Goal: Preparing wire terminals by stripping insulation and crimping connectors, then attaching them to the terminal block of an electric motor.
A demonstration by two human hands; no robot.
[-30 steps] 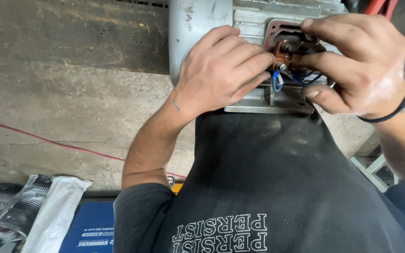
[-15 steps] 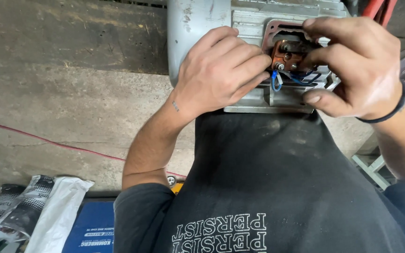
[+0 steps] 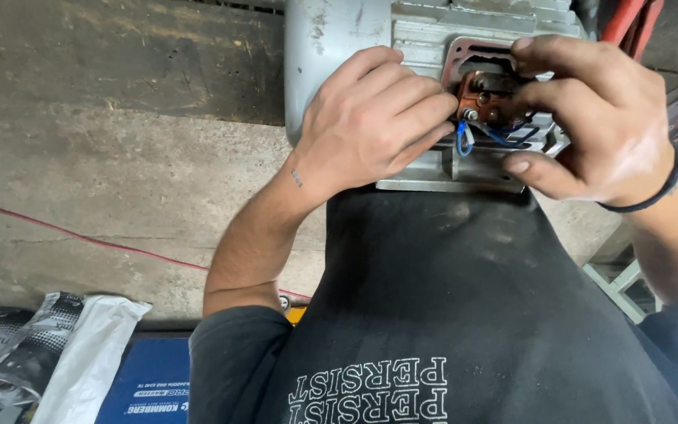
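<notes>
Your motor housing [image 3: 355, 31] is pale grey w/ scuffs; terminal block [image 3: 484, 98] is rusty red-brown, wires [image 3: 464, 140] blue. Wristband [image 3: 665, 188] on your right hand [image 3: 590, 118] is black. Shirt [image 3: 449, 314] black w/ white lettering. Red cord [image 3: 80, 235] across grey concrete floor [image 3: 119, 157]; blue box [image 3: 147, 385], white-and-black bag [image 3: 56, 345].

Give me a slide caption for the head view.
Both hands, left and right, work at a grey motor's terminal block.
</notes>
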